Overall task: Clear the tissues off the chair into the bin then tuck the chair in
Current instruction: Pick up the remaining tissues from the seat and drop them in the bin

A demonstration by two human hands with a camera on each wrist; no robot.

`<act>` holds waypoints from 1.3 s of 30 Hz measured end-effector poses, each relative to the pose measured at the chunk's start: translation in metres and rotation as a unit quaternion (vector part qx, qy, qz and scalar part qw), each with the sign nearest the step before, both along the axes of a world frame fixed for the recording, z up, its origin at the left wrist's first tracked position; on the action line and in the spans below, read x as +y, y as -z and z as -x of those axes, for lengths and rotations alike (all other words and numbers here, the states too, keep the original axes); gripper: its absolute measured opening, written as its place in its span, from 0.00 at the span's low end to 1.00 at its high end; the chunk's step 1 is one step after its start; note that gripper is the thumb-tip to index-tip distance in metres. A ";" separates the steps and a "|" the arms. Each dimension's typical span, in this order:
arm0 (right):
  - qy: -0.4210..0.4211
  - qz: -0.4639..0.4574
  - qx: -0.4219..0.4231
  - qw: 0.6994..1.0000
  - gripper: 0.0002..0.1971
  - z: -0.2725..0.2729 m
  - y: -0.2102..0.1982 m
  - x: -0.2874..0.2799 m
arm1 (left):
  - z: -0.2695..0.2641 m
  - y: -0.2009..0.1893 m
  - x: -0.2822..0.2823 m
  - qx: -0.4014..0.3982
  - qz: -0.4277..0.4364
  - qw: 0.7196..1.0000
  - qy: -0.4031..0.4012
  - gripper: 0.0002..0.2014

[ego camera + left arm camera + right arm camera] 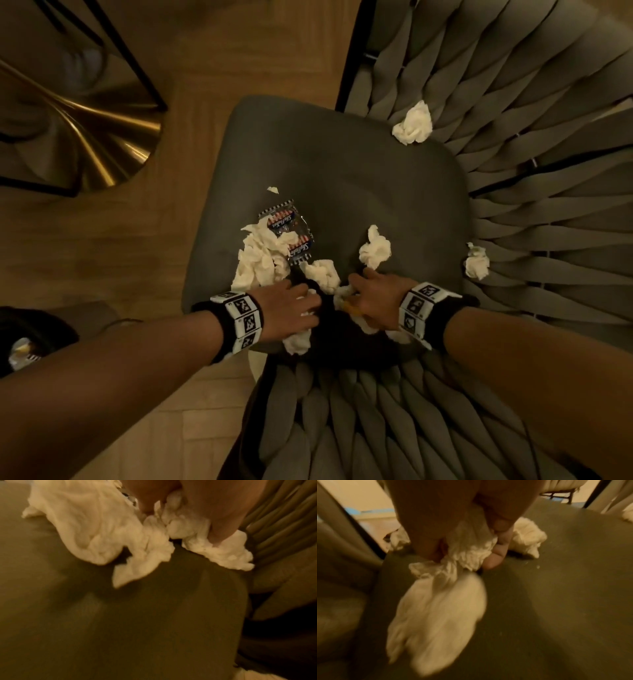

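On chair seat (359, 164), both hands gripping crumpled tissues (257, 260)

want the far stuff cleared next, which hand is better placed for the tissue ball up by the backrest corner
Right, probably. The tissue ball lies on the right hand side of the seat; the left hand would cross over. Both already hold tissues.

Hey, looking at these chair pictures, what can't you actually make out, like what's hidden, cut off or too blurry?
- Bin: no view plainly shows it; a dark shape at the head view's left edge is cut off.
- Wrapper: partly under the tissue pile, its print too small to read.
- Left hand: fingers buried in tissue; left wrist view blurred.
- Right hand: its tissue smears in the right wrist view.
- Yellow bit by the right fingers: too small.
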State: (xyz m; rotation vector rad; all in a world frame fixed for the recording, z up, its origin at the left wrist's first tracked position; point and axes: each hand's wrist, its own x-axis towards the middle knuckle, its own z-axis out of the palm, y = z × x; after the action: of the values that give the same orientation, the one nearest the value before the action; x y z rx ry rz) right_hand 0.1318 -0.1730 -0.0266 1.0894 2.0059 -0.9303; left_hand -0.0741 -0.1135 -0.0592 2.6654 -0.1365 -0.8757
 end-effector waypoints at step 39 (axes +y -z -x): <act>0.346 -0.233 -0.018 0.909 0.20 -0.151 0.037 0.170 | -0.016 0.008 0.081 -0.130 -0.018 0.902 -0.412 0.38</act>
State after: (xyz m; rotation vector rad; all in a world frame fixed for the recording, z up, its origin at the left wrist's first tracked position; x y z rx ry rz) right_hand 0.2831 -0.0031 -0.0639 2.1597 1.8667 -0.7471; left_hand -0.0577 -0.0326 -0.0670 2.4648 0.8876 -0.2386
